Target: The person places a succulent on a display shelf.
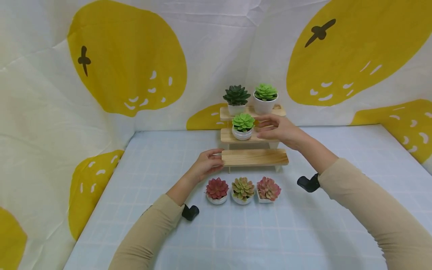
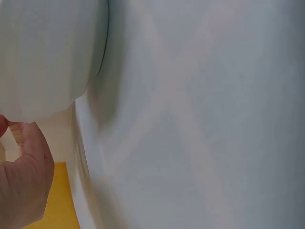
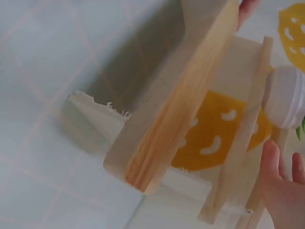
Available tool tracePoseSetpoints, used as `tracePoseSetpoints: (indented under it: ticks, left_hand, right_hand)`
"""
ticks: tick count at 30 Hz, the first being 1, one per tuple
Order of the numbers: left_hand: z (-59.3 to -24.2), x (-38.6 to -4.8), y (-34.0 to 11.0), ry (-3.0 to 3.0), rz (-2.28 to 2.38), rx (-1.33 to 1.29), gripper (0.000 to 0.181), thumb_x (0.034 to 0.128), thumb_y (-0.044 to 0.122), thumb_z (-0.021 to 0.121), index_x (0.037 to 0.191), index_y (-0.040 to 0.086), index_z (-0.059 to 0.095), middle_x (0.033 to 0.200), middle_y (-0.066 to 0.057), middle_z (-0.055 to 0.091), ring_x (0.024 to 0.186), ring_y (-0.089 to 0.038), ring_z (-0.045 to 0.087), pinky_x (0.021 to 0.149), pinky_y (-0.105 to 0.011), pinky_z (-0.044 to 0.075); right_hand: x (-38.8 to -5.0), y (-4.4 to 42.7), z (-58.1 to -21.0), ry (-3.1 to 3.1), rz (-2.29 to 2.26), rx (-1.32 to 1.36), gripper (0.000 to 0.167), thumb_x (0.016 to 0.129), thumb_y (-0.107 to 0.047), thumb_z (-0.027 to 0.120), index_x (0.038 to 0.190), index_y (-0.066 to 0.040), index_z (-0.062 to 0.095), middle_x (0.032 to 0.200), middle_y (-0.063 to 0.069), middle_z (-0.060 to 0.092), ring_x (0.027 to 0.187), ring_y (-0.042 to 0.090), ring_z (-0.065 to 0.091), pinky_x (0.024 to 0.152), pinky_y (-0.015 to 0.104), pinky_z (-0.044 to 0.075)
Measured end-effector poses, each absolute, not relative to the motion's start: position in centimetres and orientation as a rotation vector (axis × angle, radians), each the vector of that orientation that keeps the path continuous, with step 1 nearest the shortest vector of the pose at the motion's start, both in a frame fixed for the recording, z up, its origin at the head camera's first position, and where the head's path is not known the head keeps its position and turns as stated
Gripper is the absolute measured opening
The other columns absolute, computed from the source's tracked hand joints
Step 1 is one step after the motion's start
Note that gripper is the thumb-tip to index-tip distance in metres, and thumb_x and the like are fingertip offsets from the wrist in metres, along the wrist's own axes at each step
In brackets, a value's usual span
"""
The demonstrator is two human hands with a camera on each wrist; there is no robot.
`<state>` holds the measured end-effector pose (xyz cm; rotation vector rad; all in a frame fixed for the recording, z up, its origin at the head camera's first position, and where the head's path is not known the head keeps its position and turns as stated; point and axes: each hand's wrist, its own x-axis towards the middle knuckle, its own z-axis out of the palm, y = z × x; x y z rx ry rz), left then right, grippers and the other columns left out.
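A three-tier wooden stand has a bare bottom board; my left hand grips its left end, thumb and fingers around the edge, also partly visible in the left wrist view. On the middle board stands a bright green succulent in a round white pot. Just right of it, my right hand is held with fingers extended; in the right wrist view the hand shows a gap from the pot. The top board bears a dark green succulent and a light green one.
In front of the stand, a red succulent, a green-pink one and a pink one stand in a row in white pots on the checked cloth. A curtain with yellow fruit shapes hangs behind.
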<state>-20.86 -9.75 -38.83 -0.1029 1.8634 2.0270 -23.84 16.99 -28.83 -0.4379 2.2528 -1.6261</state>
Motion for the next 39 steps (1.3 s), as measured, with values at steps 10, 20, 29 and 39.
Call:
tracePoseSetpoints:
  ticks: [10, 20, 29, 39]
  left_hand:
    - [-38.8, -20.8, -9.7, 1.863, 2.027, -0.110, 0.049, 0.0848, -0.008, 0.058, 0.132, 0.002, 0.050, 0.114, -0.019, 0.057, 0.084, -0.016, 0.058, 0.076, -0.027, 0.054]
    - [-38.9, -20.9, -9.7, 1.874, 2.029, -0.107, 0.048, 0.0848, -0.008, 0.058, 0.131, 0.002, 0.051, 0.114, -0.019, 0.057, 0.084, -0.016, 0.058, 0.076, -0.027, 0.054]
    - [-38.9, -20.8, -9.7, 1.866, 2.034, -0.121, 0.048, 0.0846, -0.008, 0.059, 0.131, 0.003, 0.051, 0.116, -0.019, 0.057, 0.084, -0.017, 0.058, 0.076, -0.027, 0.054]
    - [-39.0, -21.0, -9.6, 1.851, 2.032, -0.140, 0.049, 0.0847, -0.007, 0.059, 0.131, 0.004, 0.051, 0.116, -0.019, 0.057, 0.085, -0.016, 0.058, 0.077, -0.027, 0.054]
  right_hand:
    - [-22.1, 19.5, -28.5, 2.250, -1.635, -0.445, 0.060, 0.088, -0.010, 0.064, 0.140, -0.001, 0.034, 0.131, 0.018, 0.042, 0.117, 0.030, 0.044, 0.086, 0.020, 0.046]
    - [-20.0, 21.1, -28.4, 2.275, -1.642, -0.506, 0.048, 0.090, -0.012, 0.061, 0.133, -0.001, 0.040, 0.118, 0.004, 0.051, 0.106, 0.016, 0.052, 0.086, 0.019, 0.046]
    - [-18.2, 22.3, -30.3, 2.281, -1.584, -0.502, 0.044, 0.095, -0.018, 0.055, 0.133, 0.000, 0.040, 0.121, 0.006, 0.053, 0.108, 0.010, 0.053, 0.088, 0.017, 0.041]
    - [-16.1, 23.0, -33.3, 2.114, -1.644, -0.653, 0.040, 0.094, -0.007, 0.053, 0.132, 0.000, 0.042, 0.124, 0.013, 0.052, 0.112, 0.022, 0.052, 0.089, 0.022, 0.046]
